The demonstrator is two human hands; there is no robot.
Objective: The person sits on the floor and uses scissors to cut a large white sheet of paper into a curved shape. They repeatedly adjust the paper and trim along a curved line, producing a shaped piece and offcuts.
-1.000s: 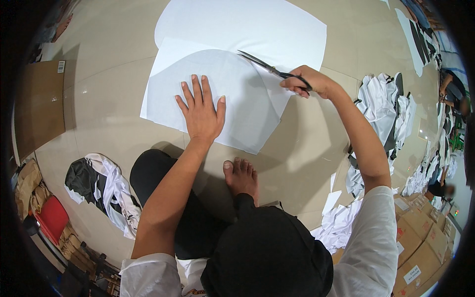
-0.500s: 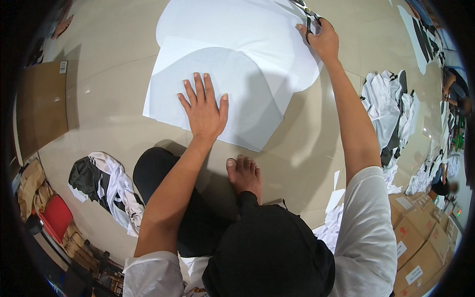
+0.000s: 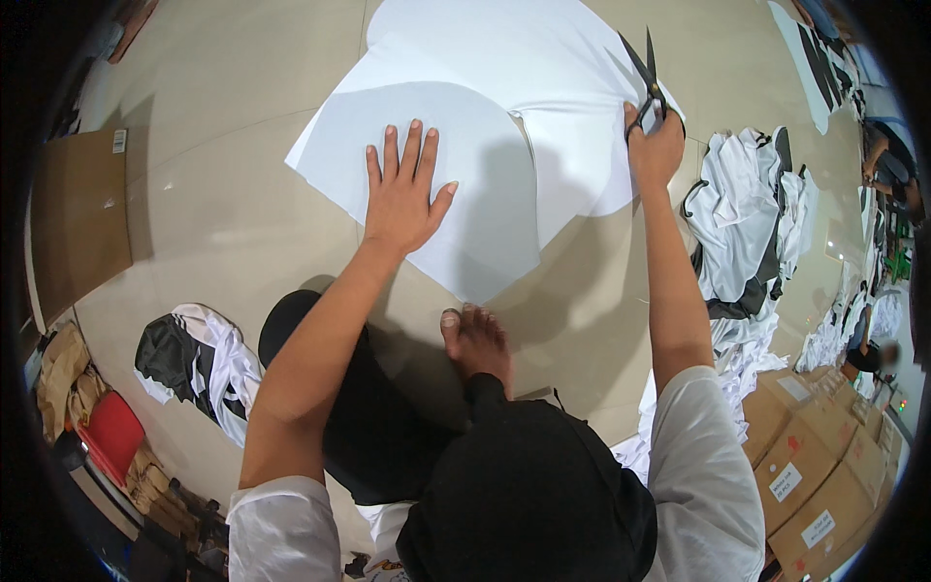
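Note:
My left hand (image 3: 405,199) lies flat, fingers spread, on a pale grey curved-edge sheet (image 3: 388,105). Under that sheet is a larger piece of white fabric (image 3: 572,58), spread on the floor, with a fold near its middle. At the fabric's right edge, my right hand (image 3: 657,155) grips a pair of black-handled scissors (image 3: 648,87), thumb and fingers at the handle loops. The scissors' blades stand apart and point away from me. Whether they touch the fabric cannot be made out.
Heaped white and black garments (image 3: 745,213) lie to the right, a smaller pile (image 3: 194,359) to the left. Cardboard boxes (image 3: 810,466) are stacked at lower right, and a brown board (image 3: 82,218) stands at left. My bare foot (image 3: 477,344) is just below the sheet. Other people are at far right.
The grey sheet and fabric have turned clockwise, my left hand staying on the sheet. My right hand has come nearer to me with the scissors, whose blades now show fully.

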